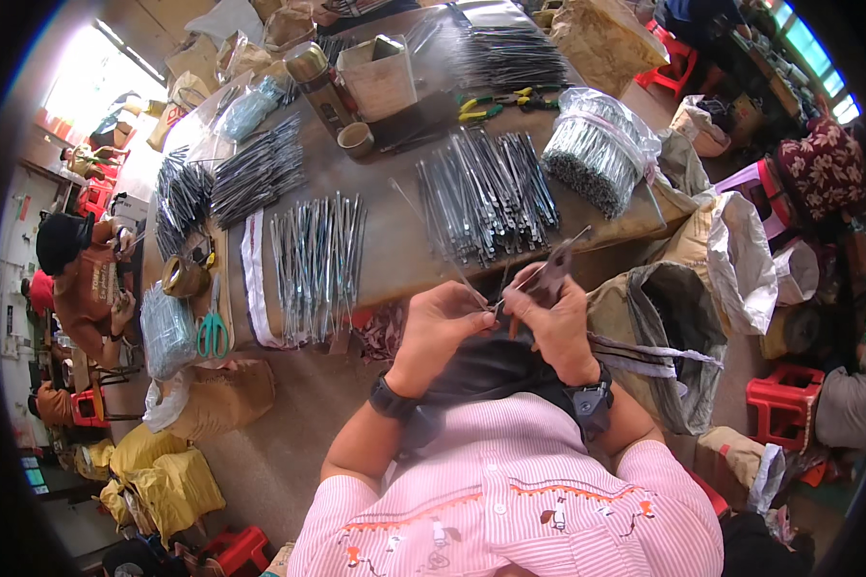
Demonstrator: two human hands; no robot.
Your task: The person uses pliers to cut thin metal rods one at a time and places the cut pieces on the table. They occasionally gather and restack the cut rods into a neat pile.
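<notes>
My left hand [433, 335] is closed in a pinch on a thin metal strip [464, 281] that slants up toward the table edge. Beside it, my right hand [560, 327] is closed around a dark hand tool [548, 277] that looks like pliers, partly covered by my fingers. Both sets of fingertips almost meet over my lap, and the small part between them is too hidden to make out. Just beyond my hands, a wide row of metal strips [491, 197] lies on the table [394, 231]. A second row of strips [318, 255] is to the left.
A plastic-wrapped bundle of strips [601, 149] sits at the table's right. Farther back are yellow-handled pliers [481, 108], a cup [355, 140], a thermos [318, 87] and a box [377, 77]. Teal scissors [213, 327] lie left. An open sack [678, 327] stands right; a co-worker [91, 279] sits far left.
</notes>
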